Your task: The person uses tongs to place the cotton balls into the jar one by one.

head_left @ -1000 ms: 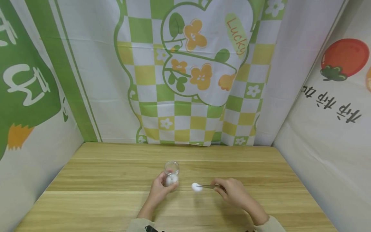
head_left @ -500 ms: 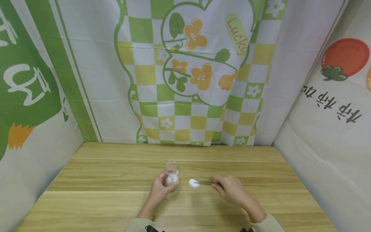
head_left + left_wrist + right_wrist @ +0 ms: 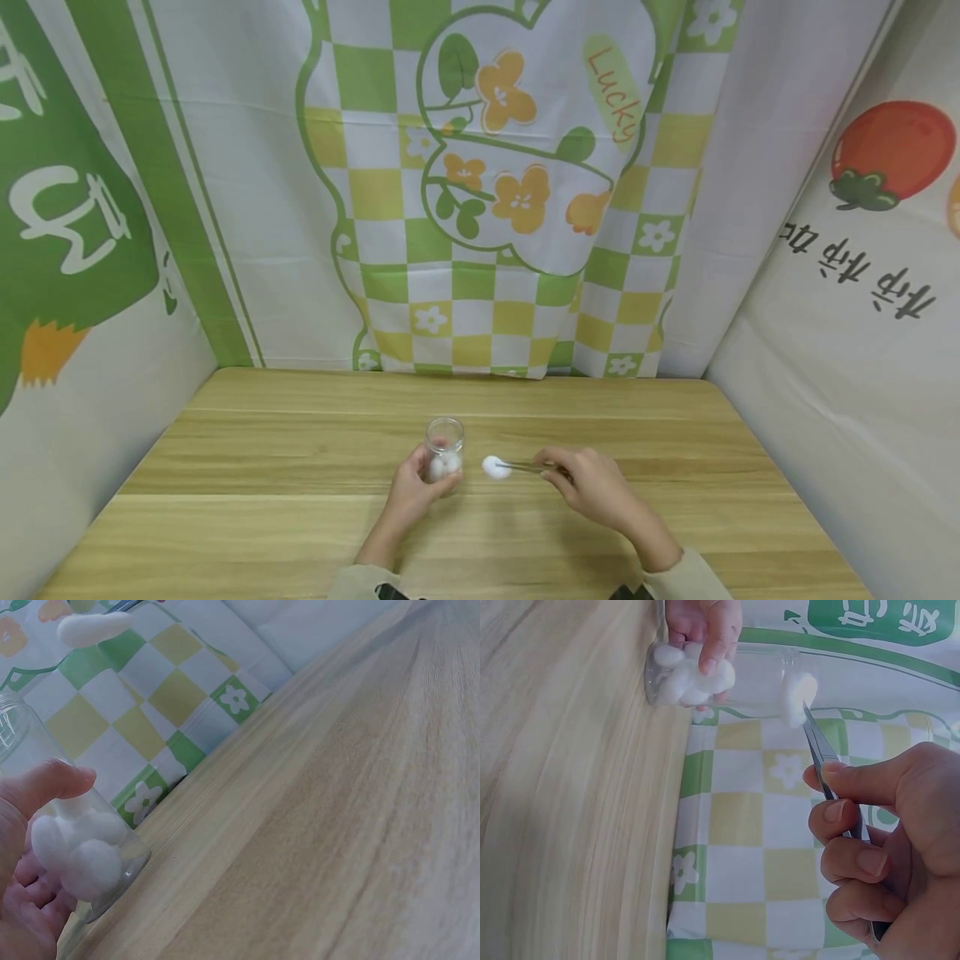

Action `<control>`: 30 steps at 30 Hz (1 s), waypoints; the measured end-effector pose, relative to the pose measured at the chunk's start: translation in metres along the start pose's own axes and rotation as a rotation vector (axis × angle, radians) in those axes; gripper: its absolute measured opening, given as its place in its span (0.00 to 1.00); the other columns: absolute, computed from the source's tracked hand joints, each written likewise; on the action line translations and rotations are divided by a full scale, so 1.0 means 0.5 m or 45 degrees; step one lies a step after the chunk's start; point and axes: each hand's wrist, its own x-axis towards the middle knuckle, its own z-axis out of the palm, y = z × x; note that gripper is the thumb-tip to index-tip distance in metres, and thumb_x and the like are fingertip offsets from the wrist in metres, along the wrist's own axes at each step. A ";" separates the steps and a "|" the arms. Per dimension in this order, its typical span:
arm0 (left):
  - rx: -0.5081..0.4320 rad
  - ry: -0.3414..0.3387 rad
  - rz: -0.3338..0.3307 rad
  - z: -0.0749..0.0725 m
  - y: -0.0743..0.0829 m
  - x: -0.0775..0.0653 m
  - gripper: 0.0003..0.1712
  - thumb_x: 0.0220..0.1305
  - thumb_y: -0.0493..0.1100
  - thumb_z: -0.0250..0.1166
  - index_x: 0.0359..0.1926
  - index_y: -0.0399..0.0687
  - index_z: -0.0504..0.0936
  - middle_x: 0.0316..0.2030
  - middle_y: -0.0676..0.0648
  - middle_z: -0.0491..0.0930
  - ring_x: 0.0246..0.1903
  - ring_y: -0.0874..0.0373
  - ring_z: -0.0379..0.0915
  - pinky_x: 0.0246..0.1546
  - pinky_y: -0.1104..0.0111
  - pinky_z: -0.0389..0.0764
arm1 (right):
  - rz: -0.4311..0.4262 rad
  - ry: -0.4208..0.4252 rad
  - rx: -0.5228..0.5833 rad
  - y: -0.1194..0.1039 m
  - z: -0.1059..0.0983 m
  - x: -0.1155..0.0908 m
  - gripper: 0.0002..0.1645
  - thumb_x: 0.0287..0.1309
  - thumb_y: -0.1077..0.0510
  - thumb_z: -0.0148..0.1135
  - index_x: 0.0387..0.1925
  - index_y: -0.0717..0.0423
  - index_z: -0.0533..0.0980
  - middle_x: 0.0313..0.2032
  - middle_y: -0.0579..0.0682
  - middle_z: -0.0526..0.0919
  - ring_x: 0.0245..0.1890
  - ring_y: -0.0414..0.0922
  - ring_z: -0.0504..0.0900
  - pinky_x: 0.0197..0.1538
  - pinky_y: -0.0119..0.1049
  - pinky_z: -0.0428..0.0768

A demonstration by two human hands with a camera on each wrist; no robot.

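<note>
A clear glass jar [image 3: 446,435] stands upright on the wooden table, its mouth uncovered. White cotton balls [image 3: 91,864] fill its lower half. My left hand [image 3: 414,487] grips the jar around its lower part, thumb across the near side. My right hand [image 3: 596,492] pinches metal tweezers [image 3: 819,744] between thumb and fingers. Held in the tweezer tips is one cotton ball [image 3: 496,467], raised above the table just right of the jar. In the right wrist view this cotton ball overlaps the jar's rim.
The wooden table [image 3: 300,433] stretches out to both sides of the hands. Behind it hangs a green, yellow and white checked cloth [image 3: 465,317]. Printed white cloth walls [image 3: 840,392] enclose the left and right sides.
My right hand has moved left and slightly away from me, carrying the tweezers and cotton ball closer to the jar. My left hand and the jar have stayed in place.
</note>
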 end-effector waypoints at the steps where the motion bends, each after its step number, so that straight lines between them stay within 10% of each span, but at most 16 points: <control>1: 0.003 -0.001 0.002 0.000 0.000 0.000 0.30 0.48 0.35 0.74 0.54 0.40 0.76 0.54 0.35 0.80 0.52 0.49 0.77 0.53 0.65 0.77 | -0.002 0.003 -0.001 0.000 0.000 0.001 0.07 0.61 0.61 0.61 0.40 0.51 0.80 0.18 0.43 0.78 0.16 0.25 0.56 0.18 0.19 0.56; 30: 0.013 -0.023 -0.004 -0.002 -0.005 0.001 0.30 0.50 0.38 0.73 0.55 0.39 0.75 0.54 0.34 0.79 0.53 0.45 0.77 0.55 0.57 0.80 | 0.032 0.024 0.000 -0.021 0.000 0.026 0.07 0.61 0.60 0.61 0.41 0.51 0.80 0.15 0.40 0.73 0.15 0.26 0.57 0.17 0.20 0.56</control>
